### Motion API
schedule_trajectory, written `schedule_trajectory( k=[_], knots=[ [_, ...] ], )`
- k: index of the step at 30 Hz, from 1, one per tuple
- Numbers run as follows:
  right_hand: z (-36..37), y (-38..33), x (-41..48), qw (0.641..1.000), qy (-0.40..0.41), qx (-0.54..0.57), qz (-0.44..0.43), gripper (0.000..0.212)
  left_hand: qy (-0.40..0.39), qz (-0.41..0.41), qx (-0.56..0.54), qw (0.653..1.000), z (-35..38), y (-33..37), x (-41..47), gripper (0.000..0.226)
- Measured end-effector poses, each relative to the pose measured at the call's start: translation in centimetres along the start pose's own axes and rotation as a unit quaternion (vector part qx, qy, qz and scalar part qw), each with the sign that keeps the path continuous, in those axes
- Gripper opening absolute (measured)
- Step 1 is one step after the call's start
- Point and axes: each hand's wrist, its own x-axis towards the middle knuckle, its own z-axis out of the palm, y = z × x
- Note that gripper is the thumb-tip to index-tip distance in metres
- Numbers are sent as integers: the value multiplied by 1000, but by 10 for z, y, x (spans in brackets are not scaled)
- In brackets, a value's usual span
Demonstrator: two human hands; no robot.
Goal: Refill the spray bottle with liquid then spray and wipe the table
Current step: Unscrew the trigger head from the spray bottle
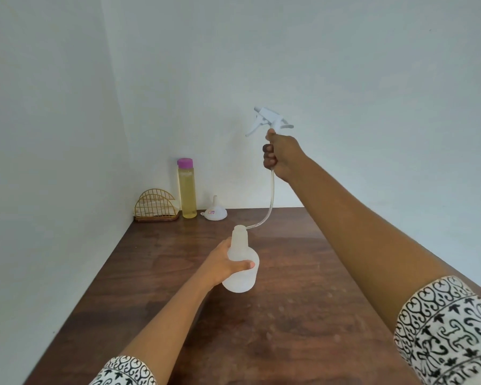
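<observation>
Dark wood table (289, 315), frosted bottle (240, 282), white trigger head (270, 119)

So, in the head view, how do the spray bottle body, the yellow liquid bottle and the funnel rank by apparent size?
1. spray bottle body (nearest the camera, so true size is unsure)
2. yellow liquid bottle
3. funnel

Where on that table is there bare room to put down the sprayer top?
The table is bare right of the spray bottle, out to the table's right edge, and nearer the person. The far left corner is crowded: wire holder, yellow refill bottle and funnel stand close together. The right hand holds the sprayer top.
</observation>
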Motion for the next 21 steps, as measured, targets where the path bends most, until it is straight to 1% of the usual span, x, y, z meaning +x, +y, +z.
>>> schedule_trajectory(
  k=[4, 6, 10, 14, 18, 21],
  knots=[
    [-30, 2, -3, 1000, -6, 7, 27, 27, 5, 8, 3, 1000, 1, -3, 1, 72],
    [-45, 0, -6, 999, -1, 7, 34, 30, 6, 9, 8, 1000, 1, -4, 2, 73],
    [-71, 4, -13, 999, 13, 0, 45, 29, 5, 8, 14, 1000, 2, -4, 6, 74],
    [-92, 24, -15, 997, 23, -16, 75, 27, 4, 3, 14, 1000, 2, -6, 9, 78],
    [-115, 57, -14, 991, 22, -40, 127, 27, 5, 8, -5, 1000, 2, -8, 8, 75],
    [-132, 85, -10, 980, 16, -83, 178, 24, 5, 14, -15, 1000, 1, -7, 4, 79]
  ],
)
